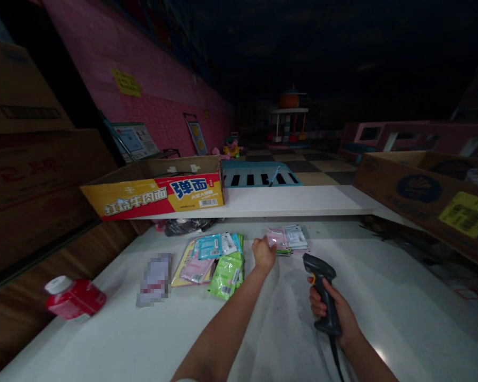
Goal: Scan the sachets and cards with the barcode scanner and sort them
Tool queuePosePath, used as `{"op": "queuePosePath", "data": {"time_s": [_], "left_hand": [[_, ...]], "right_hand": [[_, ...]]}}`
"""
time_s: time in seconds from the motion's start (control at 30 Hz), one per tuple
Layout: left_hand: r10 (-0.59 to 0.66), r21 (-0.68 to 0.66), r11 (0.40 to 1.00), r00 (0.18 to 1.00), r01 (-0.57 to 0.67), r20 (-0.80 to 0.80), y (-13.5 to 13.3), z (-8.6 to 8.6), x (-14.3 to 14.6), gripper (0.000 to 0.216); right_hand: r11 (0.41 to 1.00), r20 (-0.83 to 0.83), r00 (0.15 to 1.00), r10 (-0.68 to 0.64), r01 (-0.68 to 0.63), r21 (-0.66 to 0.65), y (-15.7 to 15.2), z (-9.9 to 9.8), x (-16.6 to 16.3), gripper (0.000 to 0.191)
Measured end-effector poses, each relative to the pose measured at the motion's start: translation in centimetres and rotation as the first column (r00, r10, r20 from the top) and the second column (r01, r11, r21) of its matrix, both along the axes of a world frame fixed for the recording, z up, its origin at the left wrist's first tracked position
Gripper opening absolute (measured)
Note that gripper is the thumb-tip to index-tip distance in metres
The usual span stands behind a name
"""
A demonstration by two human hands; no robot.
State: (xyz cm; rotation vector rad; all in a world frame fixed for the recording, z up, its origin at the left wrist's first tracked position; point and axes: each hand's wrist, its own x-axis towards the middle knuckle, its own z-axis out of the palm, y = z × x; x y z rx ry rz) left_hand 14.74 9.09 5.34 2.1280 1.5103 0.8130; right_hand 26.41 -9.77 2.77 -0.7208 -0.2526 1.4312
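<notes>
Reaching forward, your left hand point(264, 253) closes its fingertips on the pink packet point(278, 237), which tops a small stack on the white counter point(382, 302). Your right hand point(338, 314) grips the scanner point(319, 271), just beside that stack.

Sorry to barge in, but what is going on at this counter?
A person works at a white counter. The right hand grips a black handheld barcode scanner, its head toward a small stack of pink and white flat packets, which the left hand touches. A loose pile of blue, green and pink sachets lies left of that hand. Further left, a red plastic bottle with a white cap lies on its side.
</notes>
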Motion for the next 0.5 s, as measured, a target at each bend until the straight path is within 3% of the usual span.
{"op": "queuePosePath", "data": {"time_s": [0.13, 0.3, 0.4, 0.5], "left_hand": [[-0.033, 0.104, 0.994, 0.999, 0.031, 0.014, -2.9, 0.4, -3.1, 0.037], [-0.058, 0.27, 0.962, 0.994, 0.03, 0.095, -6.8, 0.4, -9.6, 0.031], [0.037, 0.32, 0.945, 0.992, -0.073, 0.117, -8.7, 0.0, -13.6, 0.023], [0.23, 0.316, 0.912, 0.964, -0.262, 0.134, -10.3, -0.8, -16.5, 0.014]], "right_hand": [[1.0, -0.005, 1.0, 0.003, -0.003, 0.0, -0.3, 0.0, 0.0, 0.034], [0.999, -0.044, 0.998, 0.04, -0.04, -0.003, -0.6, -0.6, 0.3, 0.033], [0.999, -0.045, 0.998, 0.035, -0.035, -0.001, -0.8, -0.6, 0.4, 0.03], [0.999, -0.015, 0.999, 0.034, -0.034, -0.02, -1.0, -0.3, 0.3, 0.031]]}}
